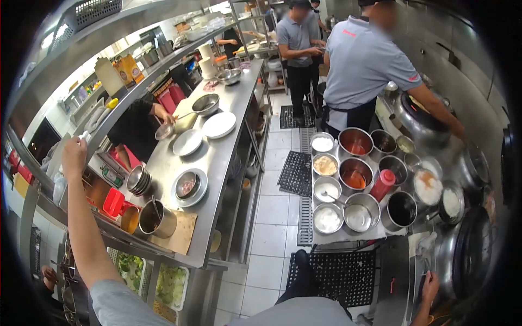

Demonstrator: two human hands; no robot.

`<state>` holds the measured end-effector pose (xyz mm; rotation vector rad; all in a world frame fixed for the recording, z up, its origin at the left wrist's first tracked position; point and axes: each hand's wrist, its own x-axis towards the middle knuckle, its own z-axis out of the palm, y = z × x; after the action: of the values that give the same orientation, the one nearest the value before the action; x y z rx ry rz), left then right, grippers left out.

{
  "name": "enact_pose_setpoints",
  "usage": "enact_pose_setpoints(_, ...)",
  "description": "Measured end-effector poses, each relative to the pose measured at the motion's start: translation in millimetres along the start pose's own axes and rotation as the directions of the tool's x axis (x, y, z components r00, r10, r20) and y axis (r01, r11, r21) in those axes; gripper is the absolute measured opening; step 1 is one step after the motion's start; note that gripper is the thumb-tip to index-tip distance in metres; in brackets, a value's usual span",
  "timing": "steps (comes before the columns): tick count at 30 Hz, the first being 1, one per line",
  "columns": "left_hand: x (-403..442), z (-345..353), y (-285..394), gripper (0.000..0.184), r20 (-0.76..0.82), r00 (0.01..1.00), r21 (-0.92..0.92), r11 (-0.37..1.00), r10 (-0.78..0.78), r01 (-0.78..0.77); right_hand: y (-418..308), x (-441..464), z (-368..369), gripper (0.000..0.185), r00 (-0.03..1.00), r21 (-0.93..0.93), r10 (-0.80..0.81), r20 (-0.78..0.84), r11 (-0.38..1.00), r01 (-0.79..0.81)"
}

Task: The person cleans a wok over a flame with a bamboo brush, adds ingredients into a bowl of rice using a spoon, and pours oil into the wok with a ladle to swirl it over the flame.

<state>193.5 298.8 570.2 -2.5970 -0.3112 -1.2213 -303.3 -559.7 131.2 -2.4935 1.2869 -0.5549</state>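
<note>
My left hand point(74, 156) is raised at the steel shelf on the left, its fingers closed on a small crumpled white cloth point(85, 136). Low on the right, my right hand point(430, 286) is closed round what looks like a thin metal handle point(426, 265); its far end is hard to make out. Just beyond that hand lies a crumpled greyish cloth point(427, 244) beside the stove. A large dark wok point(472, 252) stands to the right of the hand.
Pots of sauce point(355, 174), bowls of white powder point(328, 218) and a red squeeze bottle point(383, 185) crowd the right-hand table. White plates point(219, 125) and a steel pot point(157, 219) stand on the left counter point(217, 179). A co-worker point(364, 65) reaches over the stove ahead. Black mats point(337, 277) cover parts of the floor.
</note>
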Motion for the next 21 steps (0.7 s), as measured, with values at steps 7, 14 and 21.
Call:
enact_pose_setpoints(7,-3.8,-6.4,6.1,0.033,0.018,1.000,-0.011,1.000,0.009,-0.009,1.5,-0.4,-3.1,0.034,0.996,-0.001,0.002,0.084,1.000,-0.002)
enact_pose_setpoints(14,2.3,6.3,-6.0,0.032,0.005,1.000,0.002,1.000,-0.022,0.022,16.5,0.2,8.8,0.034,0.999,-0.035,0.050,0.013,0.998,-0.050)
enact_pose_setpoints(21,2.4,2.6,-1.5,0.034,0.008,1.000,0.002,1.000,-0.013,0.013,-9.8,0.8,-8.9,0.035,0.991,-0.047,0.089,0.102,0.995,-0.084)
